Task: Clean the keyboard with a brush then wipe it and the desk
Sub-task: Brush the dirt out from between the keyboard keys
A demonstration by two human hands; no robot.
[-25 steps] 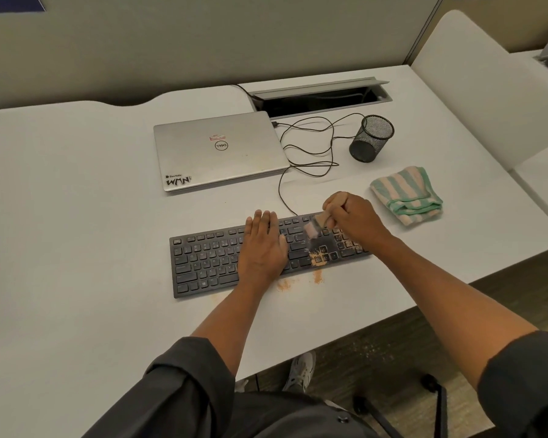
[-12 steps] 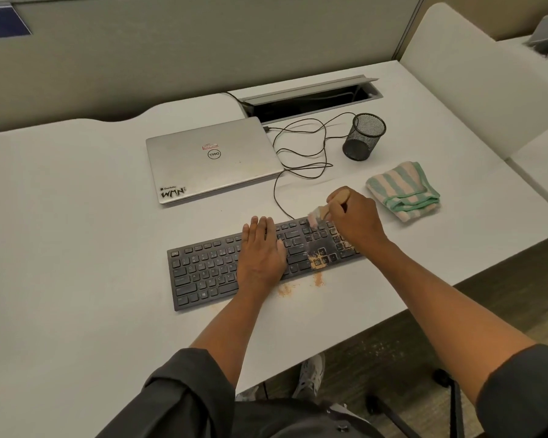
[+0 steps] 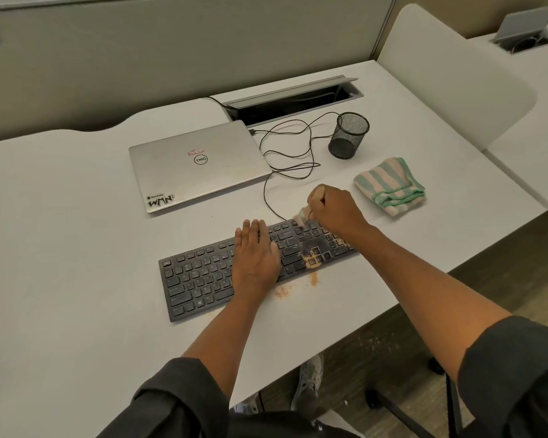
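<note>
Right hand (image 3: pixel 336 210) clenched round a small wooden-handled brush (image 3: pixel 302 213), handle end poking up past the knuckles, pale bristles down at the far edge of the keyboard (image 3: pixel 203 279), right-hand portion. Left hand (image 3: pixel 255 251) lay flat, fingers straight and together, pressing on the key rows about mid-keyboard; it held nothing and looked to be steadying the board.

Keyboard was black, wired, near the front edge of the desk (image 3: pixel 60 279). Its long axis ran from the near left up toward the far right, skewed against the front edge. Orange-tan crumbs (image 3: pixel 312 260) clustered on the keys just nearer than the bristles, between the two hands; more grit lay under the right wrist toward the keyboard's right end. Two small patches of spilled powder (image 3: pixel 282 291) sat on the desk just off the keyboard's near edge.

Judgement: debris lay nearer than the brush, so the next stroke would likely run across the short axis toward the front edge. Right hand was the closer one.

Striped cloth (image 3: pixel 389 184) lay folded right of the brush hand, toward the desk's right edge, untouched; wiping not begun. Beyond: mesh pen cup (image 3: pixel 348 135), closed laptop (image 3: pixel 196 165), loose cable (image 3: pixel 285 159).
</note>
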